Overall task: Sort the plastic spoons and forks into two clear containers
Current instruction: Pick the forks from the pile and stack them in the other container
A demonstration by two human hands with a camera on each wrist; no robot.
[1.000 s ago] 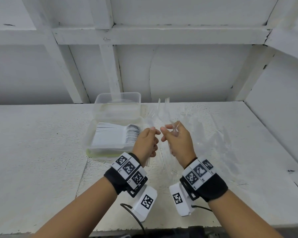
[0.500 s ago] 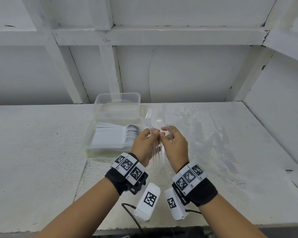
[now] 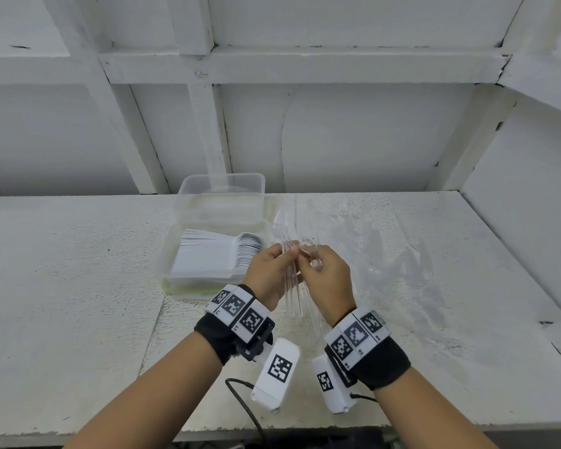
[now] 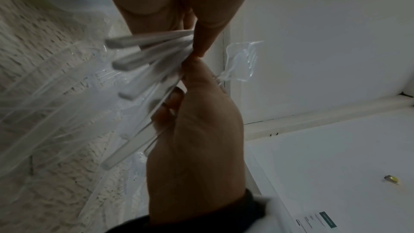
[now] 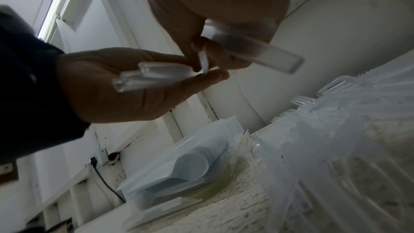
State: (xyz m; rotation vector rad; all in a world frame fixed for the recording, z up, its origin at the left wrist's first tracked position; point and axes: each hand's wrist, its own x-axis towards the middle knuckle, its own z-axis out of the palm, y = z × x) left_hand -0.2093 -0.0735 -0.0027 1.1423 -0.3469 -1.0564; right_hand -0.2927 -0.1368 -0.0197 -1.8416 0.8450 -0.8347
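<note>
My two hands meet above the table's middle. My left hand (image 3: 287, 254) grips a bundle of clear plastic forks (image 3: 292, 294), handles pointing back toward me. My right hand (image 3: 310, 260) pinches more clear forks against that bundle, fingertips touching the left hand's. In the left wrist view the fork handles (image 4: 150, 42) fan out and tines (image 4: 243, 61) show past the fingers. In the right wrist view my right hand holds a clear handle (image 5: 257, 52). The near clear container (image 3: 172, 270) holds stacked white spoons (image 3: 214, 257). The far clear container (image 3: 221, 202) stands behind it.
A loose pile of clear forks (image 3: 360, 228) lies on the white table (image 3: 62, 286) right of the containers, also seen as fork pile (image 5: 336, 130). A white framed wall rises behind, and a side wall (image 3: 531, 205) closes the right.
My right hand has moved left to meet my left hand. The fork it held tines-up has come down into the bundle between both hands.
</note>
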